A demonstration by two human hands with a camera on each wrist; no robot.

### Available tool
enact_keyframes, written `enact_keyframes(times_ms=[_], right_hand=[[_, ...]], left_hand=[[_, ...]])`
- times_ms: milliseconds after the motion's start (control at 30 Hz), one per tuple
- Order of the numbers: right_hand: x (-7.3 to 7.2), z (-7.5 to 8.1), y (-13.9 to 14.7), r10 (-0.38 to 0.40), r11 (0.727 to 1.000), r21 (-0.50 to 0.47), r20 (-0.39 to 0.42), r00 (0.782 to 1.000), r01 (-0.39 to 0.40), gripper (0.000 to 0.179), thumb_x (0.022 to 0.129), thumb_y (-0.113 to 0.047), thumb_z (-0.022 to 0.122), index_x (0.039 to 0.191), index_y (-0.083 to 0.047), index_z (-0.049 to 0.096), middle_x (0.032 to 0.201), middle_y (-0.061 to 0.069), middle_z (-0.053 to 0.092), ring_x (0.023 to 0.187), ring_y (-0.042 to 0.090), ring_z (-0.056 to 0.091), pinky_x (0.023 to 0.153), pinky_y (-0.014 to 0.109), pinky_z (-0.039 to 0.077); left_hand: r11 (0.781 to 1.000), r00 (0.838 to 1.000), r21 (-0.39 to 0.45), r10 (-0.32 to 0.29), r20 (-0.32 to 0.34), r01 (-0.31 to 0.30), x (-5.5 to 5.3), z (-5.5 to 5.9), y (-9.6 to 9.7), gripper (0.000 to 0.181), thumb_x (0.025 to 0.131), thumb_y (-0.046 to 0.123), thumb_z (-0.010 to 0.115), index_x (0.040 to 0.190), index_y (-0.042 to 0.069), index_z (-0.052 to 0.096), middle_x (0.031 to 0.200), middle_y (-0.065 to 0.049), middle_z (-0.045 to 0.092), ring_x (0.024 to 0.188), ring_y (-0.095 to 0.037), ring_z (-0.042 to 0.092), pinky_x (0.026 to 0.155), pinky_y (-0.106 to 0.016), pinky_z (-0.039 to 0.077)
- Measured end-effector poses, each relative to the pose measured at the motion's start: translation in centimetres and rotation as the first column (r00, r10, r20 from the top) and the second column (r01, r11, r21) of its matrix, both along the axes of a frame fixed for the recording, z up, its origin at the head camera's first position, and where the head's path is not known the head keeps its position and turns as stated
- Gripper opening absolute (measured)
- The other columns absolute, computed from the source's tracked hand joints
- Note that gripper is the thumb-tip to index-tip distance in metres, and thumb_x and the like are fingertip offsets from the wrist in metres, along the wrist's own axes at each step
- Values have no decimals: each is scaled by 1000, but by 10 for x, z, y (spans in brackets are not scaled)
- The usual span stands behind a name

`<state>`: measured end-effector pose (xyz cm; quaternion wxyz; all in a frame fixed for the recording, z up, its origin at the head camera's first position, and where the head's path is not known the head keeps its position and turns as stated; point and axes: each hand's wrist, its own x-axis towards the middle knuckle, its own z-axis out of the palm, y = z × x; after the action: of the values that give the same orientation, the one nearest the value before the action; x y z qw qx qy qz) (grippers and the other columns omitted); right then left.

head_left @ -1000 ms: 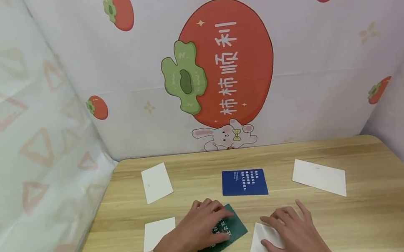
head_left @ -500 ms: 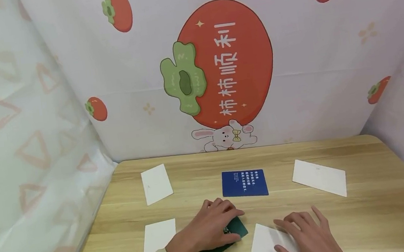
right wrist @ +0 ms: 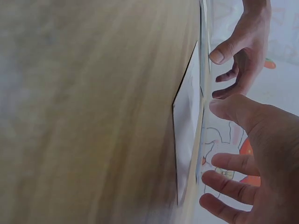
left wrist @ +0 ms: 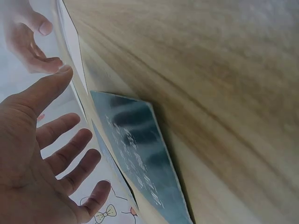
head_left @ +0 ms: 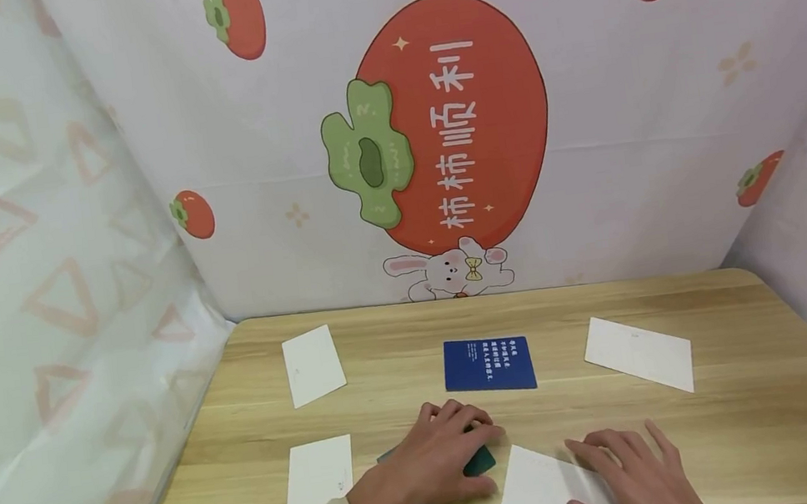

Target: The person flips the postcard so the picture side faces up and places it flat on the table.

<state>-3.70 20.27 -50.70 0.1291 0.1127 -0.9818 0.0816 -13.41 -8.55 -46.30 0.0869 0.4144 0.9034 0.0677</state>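
My left hand [head_left: 440, 459] hovers over a dark green card [left wrist: 140, 154] with white writing, its fingers spread and loosely bent. In the left wrist view a gap shows between this hand and the card, and nothing is in its grasp. My right hand [head_left: 638, 471] is likewise above a white card [head_left: 546, 491] at the front of the table, holding nothing. The right wrist view shows its fingers relaxed and apart from that white card. In the head view the left hand and wrist hide much of the green card.
A blue card [head_left: 489, 364] with white writing lies at the back middle of the wooden table [head_left: 770, 409]. Other white cards lie at the back left [head_left: 314, 365], the front left [head_left: 318, 481] and the back right [head_left: 638, 353]. A printed cloth [head_left: 594, 203] hangs behind.
Both hands have shifted to the right in the head view. More of the white card under the right hand shows. The cards appear to stay in place.
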Motion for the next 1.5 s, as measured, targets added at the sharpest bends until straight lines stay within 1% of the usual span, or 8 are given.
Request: enact_keyframes(times_ms=[167,267,500,700,1000,1233,1333,1500], right_hand=[[6,-4,7,-28,1000,0,80,996,29,84,74,-85,80,130,-24,77,124,-6,69,117,27,64,118,71,31],[10,-6,12,-32,999,-21,86,996,34,88,75,-92,72,131,-24,77,125,-6,68,118,27,63,116,71,31],[17,-11,21,-18,998,-52,54,998,21,87,76,-89,74,133,-24,76,123,-6,67,116,26,62,113,71,32],[19,-14,24,-29,999,-26,57,998,31,92,73,-93,73,134,-25,75,120,-5,64,116,28,62,113,71,33],[27,-24,31,-41,999,27,114,993,38,115,56,-108,66,139,-28,71,120,-6,61,115,29,61,113,78,34],[27,-27,30,-81,994,89,197,977,64,122,55,-114,54,142,-30,69,117,-7,60,118,29,61,115,81,32],[27,-27,29,-75,996,62,149,986,66,123,53,-113,58,140,-28,70,115,-7,59,116,29,61,114,77,32],[29,-26,27,-27,1000,-14,-30,999,27,113,54,-105,71,131,-22,73,108,-7,59,107,28,61,107,70,36]], left_hand=[[1000,1000,17,-25,-12,26,3,-4,2,60,100,59,74,154,39,58,153,14,57,140,-13,49,108,-43,45],[999,999,23,-42,-21,42,5,-7,4,64,99,61,74,156,39,56,156,14,56,143,-13,48,109,-43,45],[997,997,34,-67,-50,68,6,-9,10,67,98,64,74,157,39,55,156,15,55,143,-12,48,110,-45,44],[997,993,-1,-77,-85,78,9,-9,15,70,96,67,75,157,39,55,155,17,56,144,-12,47,113,-49,45],[995,994,-31,-99,-44,98,12,-12,18,74,95,68,73,160,40,51,160,16,52,147,-13,46,118,-54,44],[994,995,-48,-102,7,102,12,-11,20,74,95,68,74,160,44,50,163,17,50,149,-14,44,120,-56,43],[993,994,-50,-108,18,109,11,-11,20,74,95,68,74,161,44,49,163,18,49,149,-13,44,120,-56,43],[992,992,-33,-123,20,123,11,-11,20,74,95,66,75,161,44,49,162,21,50,147,-10,45,117,-52,44]])
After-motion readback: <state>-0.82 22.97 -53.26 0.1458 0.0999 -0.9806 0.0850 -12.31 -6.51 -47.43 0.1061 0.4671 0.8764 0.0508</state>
